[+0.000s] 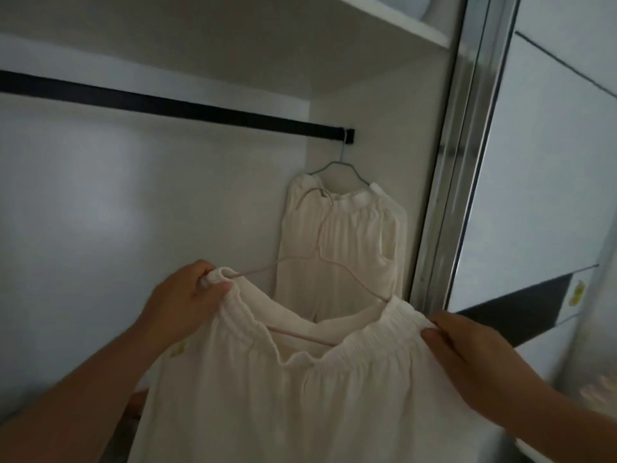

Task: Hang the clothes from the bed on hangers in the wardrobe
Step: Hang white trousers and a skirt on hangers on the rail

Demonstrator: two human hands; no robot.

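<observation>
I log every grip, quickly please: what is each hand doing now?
Left hand: pinches the waistband of the cream garment on the pink hanger.
Right hand: grips the waistband's other end.

Cream garment [300,396] on pink hanger [317,259]; 2nd cream garment [344,235] on grey hanger [340,167]; black rail [167,103]; white wardrobe wall [100,195].
</observation>
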